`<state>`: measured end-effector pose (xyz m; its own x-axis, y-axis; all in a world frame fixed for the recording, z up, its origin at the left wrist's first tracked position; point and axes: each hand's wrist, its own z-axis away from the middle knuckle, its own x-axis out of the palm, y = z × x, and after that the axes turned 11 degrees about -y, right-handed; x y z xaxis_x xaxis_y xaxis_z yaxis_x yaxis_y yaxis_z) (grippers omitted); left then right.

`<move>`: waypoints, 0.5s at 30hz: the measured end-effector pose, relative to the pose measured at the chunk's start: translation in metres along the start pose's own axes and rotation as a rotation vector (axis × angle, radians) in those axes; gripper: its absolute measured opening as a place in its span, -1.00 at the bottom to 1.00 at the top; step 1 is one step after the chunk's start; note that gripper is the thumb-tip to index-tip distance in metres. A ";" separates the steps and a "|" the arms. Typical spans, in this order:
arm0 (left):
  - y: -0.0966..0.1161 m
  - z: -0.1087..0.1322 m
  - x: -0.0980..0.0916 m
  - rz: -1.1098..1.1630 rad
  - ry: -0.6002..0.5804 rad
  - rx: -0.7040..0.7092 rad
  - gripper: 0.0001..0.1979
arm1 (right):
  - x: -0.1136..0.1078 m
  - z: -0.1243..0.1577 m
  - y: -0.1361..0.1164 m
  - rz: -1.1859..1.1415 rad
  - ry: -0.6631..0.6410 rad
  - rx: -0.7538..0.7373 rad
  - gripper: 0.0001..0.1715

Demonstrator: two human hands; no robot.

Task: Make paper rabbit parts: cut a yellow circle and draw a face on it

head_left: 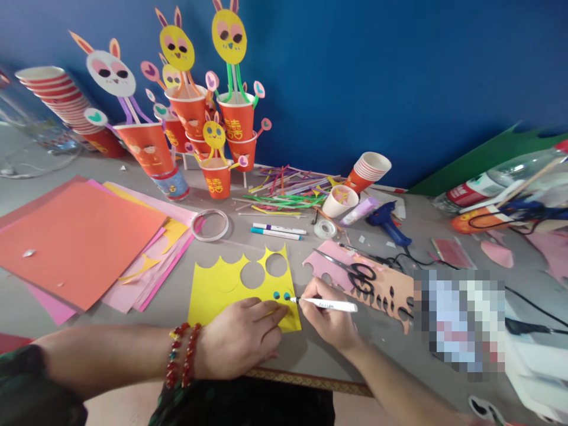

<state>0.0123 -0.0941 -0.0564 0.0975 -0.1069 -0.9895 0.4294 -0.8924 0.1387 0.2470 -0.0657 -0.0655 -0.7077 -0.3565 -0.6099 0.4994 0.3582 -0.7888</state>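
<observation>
My left hand lies flat on a sheet of yellow paper at the table's front edge, its fingers stretched out. The sheet has a scalloped top edge and round holes cut in it. Pinched in my right hand is a white acrylic marker. Its dark tip meets the paper at the right one of two small teal dots, just beyond my left fingertips. Behind the sheet lie a purple-ended marker and a teal-ended marker.
Scissors rest on pink paper scraps to the right, near a blue glue gun with its cable. A tape roll and stacked coloured paper are at left. Red paper cups with rabbit faces stand behind.
</observation>
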 end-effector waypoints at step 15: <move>0.000 0.000 -0.001 0.002 0.010 -0.004 -0.78 | 0.000 0.000 0.000 -0.007 0.001 0.015 -0.80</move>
<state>0.0119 -0.0940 -0.0551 0.1078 -0.1043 -0.9887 0.4330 -0.8903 0.1412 0.2470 -0.0661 -0.0655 -0.7121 -0.3578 -0.6041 0.5014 0.3431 -0.7943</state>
